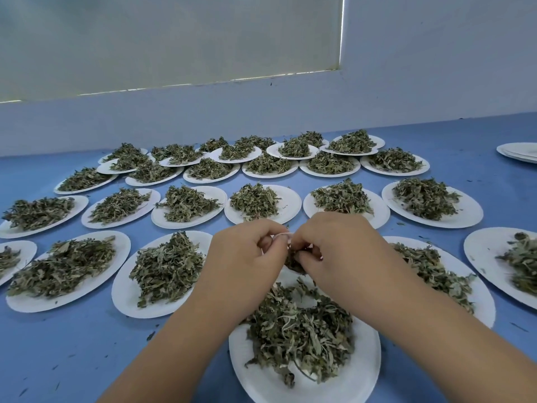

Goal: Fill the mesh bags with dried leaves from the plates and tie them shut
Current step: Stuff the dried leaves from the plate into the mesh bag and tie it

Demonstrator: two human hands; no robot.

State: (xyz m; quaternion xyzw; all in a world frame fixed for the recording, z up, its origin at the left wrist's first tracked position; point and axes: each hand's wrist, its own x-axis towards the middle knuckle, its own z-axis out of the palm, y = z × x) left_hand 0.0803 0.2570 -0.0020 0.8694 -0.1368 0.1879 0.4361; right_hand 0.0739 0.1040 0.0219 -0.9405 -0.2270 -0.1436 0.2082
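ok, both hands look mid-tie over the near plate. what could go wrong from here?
1. The string is thin. The left hand pinches it while the right hand grips the mesh bag. If it slips before the knot sets, the bag could spill.
2. The bag sits over the far edge of the near plate, so dropped leaves may land on the table.
3. The forearms pass close to neighbouring piles and could brush leaves off.

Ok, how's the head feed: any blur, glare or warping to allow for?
Head view: soft even light, no hard shadows; wide-angle warping bows the blue table; the white paper plate at far right is smeared; left hand and right hand sharp; glare only edging the grey window blind.
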